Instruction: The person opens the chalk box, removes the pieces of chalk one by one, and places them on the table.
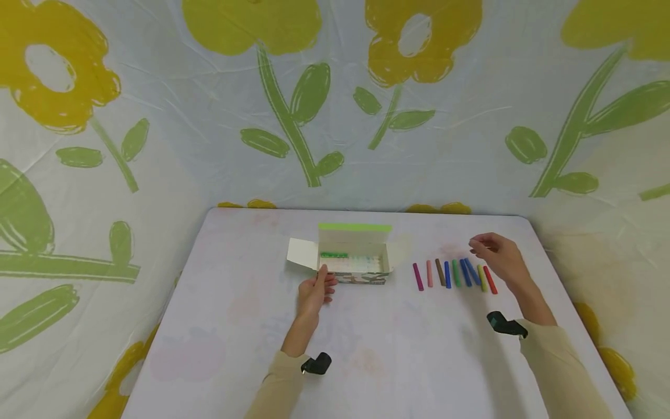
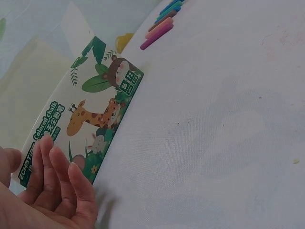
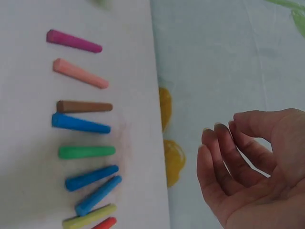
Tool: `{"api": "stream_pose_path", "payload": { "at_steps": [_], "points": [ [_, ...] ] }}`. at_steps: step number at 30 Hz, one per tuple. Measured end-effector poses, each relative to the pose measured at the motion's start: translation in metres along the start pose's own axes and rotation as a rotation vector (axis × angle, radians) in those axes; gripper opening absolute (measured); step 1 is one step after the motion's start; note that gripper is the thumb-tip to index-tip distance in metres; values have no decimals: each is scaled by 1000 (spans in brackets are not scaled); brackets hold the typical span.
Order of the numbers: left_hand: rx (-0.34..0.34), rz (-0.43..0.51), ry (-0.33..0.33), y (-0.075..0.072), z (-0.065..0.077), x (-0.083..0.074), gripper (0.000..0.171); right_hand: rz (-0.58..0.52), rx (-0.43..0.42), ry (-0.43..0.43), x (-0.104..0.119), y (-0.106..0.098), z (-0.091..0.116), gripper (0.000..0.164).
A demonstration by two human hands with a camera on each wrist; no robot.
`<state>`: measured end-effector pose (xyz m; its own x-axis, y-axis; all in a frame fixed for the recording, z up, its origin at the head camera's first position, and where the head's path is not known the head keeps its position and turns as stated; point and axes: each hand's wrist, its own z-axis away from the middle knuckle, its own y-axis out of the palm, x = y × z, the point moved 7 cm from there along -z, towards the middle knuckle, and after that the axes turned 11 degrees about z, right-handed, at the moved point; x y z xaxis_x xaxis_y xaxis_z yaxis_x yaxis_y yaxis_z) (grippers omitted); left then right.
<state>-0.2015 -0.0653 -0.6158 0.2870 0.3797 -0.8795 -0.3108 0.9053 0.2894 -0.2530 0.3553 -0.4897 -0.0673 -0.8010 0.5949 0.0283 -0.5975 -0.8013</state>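
A chalk box [image 1: 361,279] printed with animals stands on the table, its lid and left side flap folded open. Inside, a green strip [image 1: 334,255] lies at the back left beside rows of pale pieces. My left hand [image 1: 312,294] holds the box's front left corner, thumb at the top edge and fingers before the printed face [image 2: 90,114]. My right hand [image 3: 257,167] hovers, loosely curled with nothing in it, above the right end of a row of chalk sticks. The row runs from a magenta stick [image 3: 74,41] past a green stick [image 3: 87,151] to a red stick [image 1: 490,280].
The white table [image 1: 387,361] has faint printed patterns and rounded far corners. A flowered cloth [image 1: 209,128] hangs behind it and along both sides. The open side flap [image 1: 302,254] sticks out left of the box.
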Motion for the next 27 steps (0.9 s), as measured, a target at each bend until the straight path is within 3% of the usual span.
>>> {"api": "stream_pose_path", "payload": {
  "at_steps": [11, 27],
  "points": [
    [10, 0, 6, 1, -1, 1, 56, -65, 3, -189, 69, 6, -8, 42],
    [9, 8, -3, -2, 2, 0, 55, -180, 77, -304, 142, 61, -6, 32]
  ]
}}
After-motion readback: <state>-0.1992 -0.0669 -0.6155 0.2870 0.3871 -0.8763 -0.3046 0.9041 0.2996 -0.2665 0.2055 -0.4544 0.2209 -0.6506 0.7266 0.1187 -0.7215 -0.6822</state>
